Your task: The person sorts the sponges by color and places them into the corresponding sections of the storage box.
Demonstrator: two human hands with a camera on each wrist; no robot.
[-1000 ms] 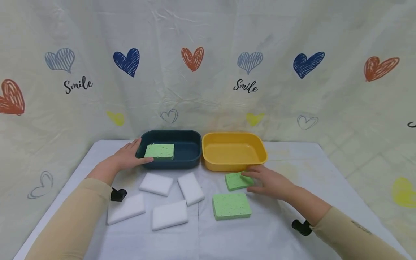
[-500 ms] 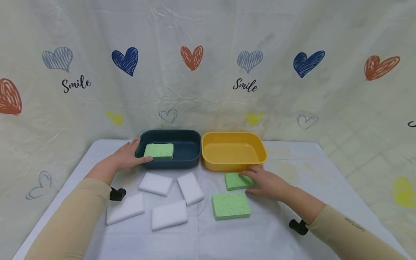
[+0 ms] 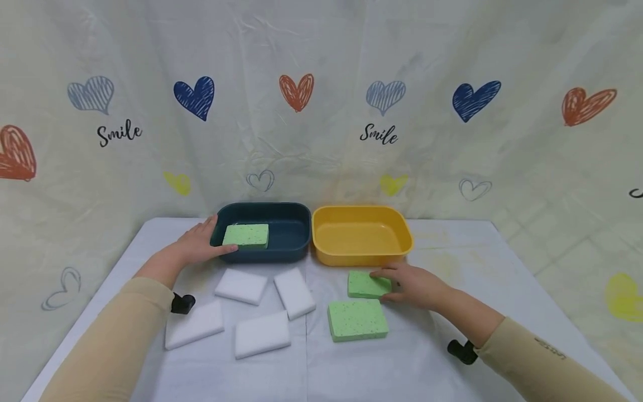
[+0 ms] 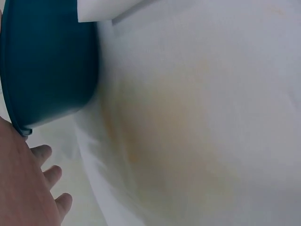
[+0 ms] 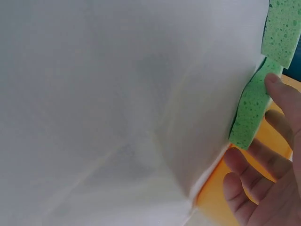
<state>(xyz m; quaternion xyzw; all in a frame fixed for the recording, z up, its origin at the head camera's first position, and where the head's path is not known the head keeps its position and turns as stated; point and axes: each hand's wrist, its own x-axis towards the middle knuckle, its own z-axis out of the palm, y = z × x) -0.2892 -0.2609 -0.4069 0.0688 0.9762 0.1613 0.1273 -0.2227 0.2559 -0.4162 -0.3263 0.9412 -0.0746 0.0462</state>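
Table (image 3: 452, 357): white cloth, bore all items | blue tub (image 3: 286, 234): held one green sponge (image 3: 246, 235), left hand (image 3: 193, 245) rested against its left wall, fingers relaxed | yellow tub (image 3: 361, 237): beside blue tub | right hand (image 3: 414, 285): fingers pinched small green sponge (image 3: 366, 285) lying just before yellow tub | four white sponges (image 3: 241, 286): front left.

Heart-print backdrop (image 3: 321, 100), white-clothed table (image 3: 452, 262)

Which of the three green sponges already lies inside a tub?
The green sponge in the dark blue tub, beside the left hand. The other two lie on the cloth before the yellow tub, one under the right hand.
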